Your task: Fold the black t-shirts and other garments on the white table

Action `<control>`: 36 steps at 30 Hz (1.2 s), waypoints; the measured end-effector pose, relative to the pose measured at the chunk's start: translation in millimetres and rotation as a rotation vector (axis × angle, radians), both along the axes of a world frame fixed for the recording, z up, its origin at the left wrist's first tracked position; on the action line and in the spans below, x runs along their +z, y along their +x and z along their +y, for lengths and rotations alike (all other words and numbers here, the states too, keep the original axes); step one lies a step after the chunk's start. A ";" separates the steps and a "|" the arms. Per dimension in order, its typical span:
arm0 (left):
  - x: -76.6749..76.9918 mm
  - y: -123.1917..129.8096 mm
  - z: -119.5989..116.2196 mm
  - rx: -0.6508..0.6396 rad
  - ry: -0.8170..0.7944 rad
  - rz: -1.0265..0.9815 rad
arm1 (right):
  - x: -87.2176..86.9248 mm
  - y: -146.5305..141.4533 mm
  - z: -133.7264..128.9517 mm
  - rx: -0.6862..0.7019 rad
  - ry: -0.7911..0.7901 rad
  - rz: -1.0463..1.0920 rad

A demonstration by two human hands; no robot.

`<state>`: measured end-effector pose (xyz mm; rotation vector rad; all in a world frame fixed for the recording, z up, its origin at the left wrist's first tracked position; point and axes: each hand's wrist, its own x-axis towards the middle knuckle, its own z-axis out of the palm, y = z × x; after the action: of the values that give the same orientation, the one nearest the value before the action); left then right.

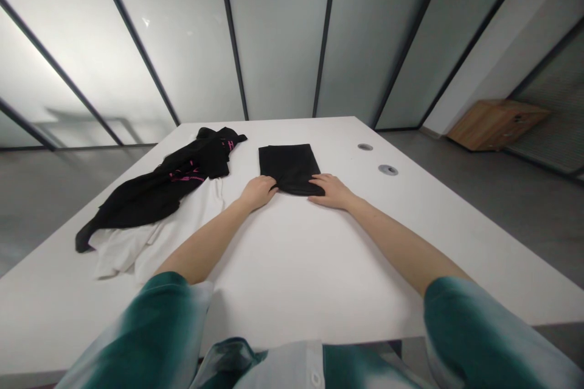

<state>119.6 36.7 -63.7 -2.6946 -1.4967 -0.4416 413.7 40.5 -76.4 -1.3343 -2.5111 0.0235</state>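
A folded black cloth [290, 165] lies flat on the white table [292, 255], roughly square, its near edge slightly rounded. My left hand [259, 192] is at its near left corner, fingers closed on the edge. At the near right corner, my right hand [332, 191] has its thumb and fingers around the edge of the same cloth, with the fingertips resting on top.
Left on the table lie a crumpled black garment with pink lettering [150, 191] and white clothing [182, 219] partly beneath it. Two round grommets [388, 169] are set into the tabletop at right. A wooden cabinet [490, 124] stands beyond, and frosted panels [278, 36] line the back.
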 end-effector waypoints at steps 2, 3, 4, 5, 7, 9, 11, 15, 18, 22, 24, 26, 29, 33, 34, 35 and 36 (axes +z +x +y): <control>0.9 2.5 0.4 0.079 -0.010 -0.050 | 2.0 -1.7 -1.0 0.001 0.028 -0.002; 1.5 2.7 1.1 0.122 -0.020 -0.085 | 2.8 -1.5 -0.8 0.009 0.048 0.008; 2.1 2.1 2.0 0.156 -0.033 -0.120 | 3.3 -0.5 -0.2 0.020 0.068 0.023; 2.7 0.8 3.1 0.179 -0.048 -0.152 | 3.5 1.0 1.0 0.032 0.085 0.043; 3.9 -3.1 5.1 0.188 -0.076 -0.189 | 2.6 5.0 4.4 0.052 0.104 0.086; 5.0 -7.3 6.1 0.160 -0.088 -0.187 | 0.4 8.7 8.1 0.065 0.096 0.129; 6.0 -9.9 5.3 0.113 -0.076 -0.164 | -1.9 10.8 11.1 0.069 0.065 0.182; 8.0 -10.1 -0.4 -0.043 -0.008 -0.104 | -3.4 12.7 12.6 -0.031 -0.037 0.353; 7.2 -8.9 -1.8 -0.147 -0.004 -0.078 | -1.8 15.6 11.9 -0.148 -0.088 0.464; 2.5 -9.0 4.0 -0.148 -0.048 -0.143 | 1.3 18.8 12.0 -0.195 -0.082 0.542; 2.0 -9.0 6.6 -0.100 -0.088 -0.228 | 2.8 18.5 12.3 -0.195 -0.090 0.552; 4.3 -8.5 7.1 -0.031 -0.159 -0.346 | 4.1 16.9 12.5 -0.202 -0.093 0.596; 10.8 -6.9 4.8 0.054 -0.306 -0.576 | 5.3 13.7 12.3 -0.182 -0.092 0.711; 12.3 -5.4 3.3 0.116 -0.399 -0.872 | 3.7 12.3 12.8 -0.202 -0.058 0.722; 10.0 -5.7 4.2 0.126 -0.393 -0.910 | 2.6 12.7 13.4 -0.219 -0.052 0.692; 6.8 -6.4 5.7 0.128 -0.385 -0.928 | 1.4 13.3 14.3 -0.232 -0.053 0.651; 2.8 -7.2 7.7 0.121 -0.382 -0.929 | 0.1 14.1 15.5 -0.241 -0.060 0.607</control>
<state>112.4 44.4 -60.8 -2.7573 -2.0727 -1.7334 427.8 56.0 -76.2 -1.3858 -1.8501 0.3923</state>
